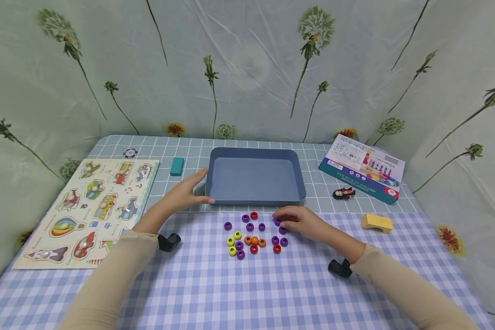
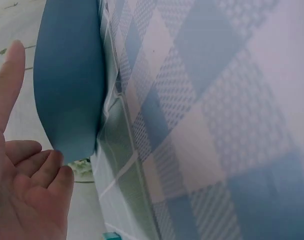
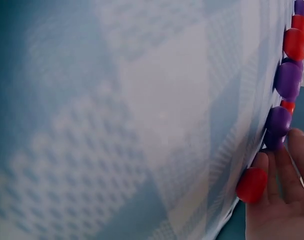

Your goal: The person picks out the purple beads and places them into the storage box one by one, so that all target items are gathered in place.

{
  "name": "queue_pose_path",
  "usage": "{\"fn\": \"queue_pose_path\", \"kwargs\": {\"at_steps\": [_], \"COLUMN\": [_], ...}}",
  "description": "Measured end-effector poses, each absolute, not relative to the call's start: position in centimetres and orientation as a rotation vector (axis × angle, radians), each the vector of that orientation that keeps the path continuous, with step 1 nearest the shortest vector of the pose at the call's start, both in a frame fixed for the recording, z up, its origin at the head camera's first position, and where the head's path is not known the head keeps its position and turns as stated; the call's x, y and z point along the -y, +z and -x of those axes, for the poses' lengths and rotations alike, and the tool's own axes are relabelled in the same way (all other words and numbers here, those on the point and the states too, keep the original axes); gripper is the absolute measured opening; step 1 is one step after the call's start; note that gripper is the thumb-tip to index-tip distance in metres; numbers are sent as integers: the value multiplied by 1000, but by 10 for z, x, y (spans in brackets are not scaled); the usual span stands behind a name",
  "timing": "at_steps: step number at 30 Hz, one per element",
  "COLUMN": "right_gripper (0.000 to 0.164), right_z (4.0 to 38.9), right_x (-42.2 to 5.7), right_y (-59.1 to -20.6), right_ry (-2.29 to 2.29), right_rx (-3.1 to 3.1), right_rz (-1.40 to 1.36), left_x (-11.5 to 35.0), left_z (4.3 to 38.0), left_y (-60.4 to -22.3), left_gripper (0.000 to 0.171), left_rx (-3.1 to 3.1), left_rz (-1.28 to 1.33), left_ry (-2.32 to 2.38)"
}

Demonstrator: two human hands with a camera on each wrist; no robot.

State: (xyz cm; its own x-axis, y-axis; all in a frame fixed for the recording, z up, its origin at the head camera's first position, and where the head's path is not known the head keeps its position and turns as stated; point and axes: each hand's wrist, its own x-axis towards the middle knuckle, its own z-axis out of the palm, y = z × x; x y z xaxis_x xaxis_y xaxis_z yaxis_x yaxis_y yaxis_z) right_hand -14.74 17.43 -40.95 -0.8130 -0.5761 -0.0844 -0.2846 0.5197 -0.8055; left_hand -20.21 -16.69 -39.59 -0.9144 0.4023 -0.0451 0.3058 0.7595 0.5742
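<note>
My left hand (image 1: 185, 192) is spread at the left end of a blue-grey rectangular tray (image 1: 255, 202), thumb by its front corner and fingers along its side. In the left wrist view the tray's outer wall (image 2: 69, 75) stands beside the hand (image 2: 32, 190). My right hand (image 1: 299, 221) is low on the cloth, right of several loose round beads, its fingers reaching over purple beads (image 1: 282, 230). In the right wrist view a red bead (image 3: 252, 185) overlaps the right hand's fingers (image 3: 287, 185), and a purple bead (image 3: 279, 121) is close to the fingertips.
Yellow beads (image 1: 232, 250), orange beads (image 1: 262, 243) and more purple and red ones lie before the tray. A picture puzzle board (image 1: 86, 215) and teal block (image 1: 177, 166) are left. Right are a printed box (image 1: 363, 167), a small dark figure (image 1: 344, 193) and a yellow arch block (image 1: 376, 222).
</note>
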Motion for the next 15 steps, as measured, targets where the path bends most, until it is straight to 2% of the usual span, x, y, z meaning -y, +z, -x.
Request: {"fn": "queue_pose_path", "kwargs": {"at_steps": [8, 15], "right_gripper": [22, 21], "right_z": [153, 154], "right_x": [-173, -173], "right_y": [-413, -411], "right_ry": [-1131, -1064], "right_rx": [-2444, -2477], "right_rz": [639, 703], "left_x": [165, 164], "left_z": [203, 202], "left_y": [-401, -401], "left_gripper": [93, 92], "left_rx": [-2708, -2630], "left_rz": [-531, -509], "left_ry": [1020, 1122]}}
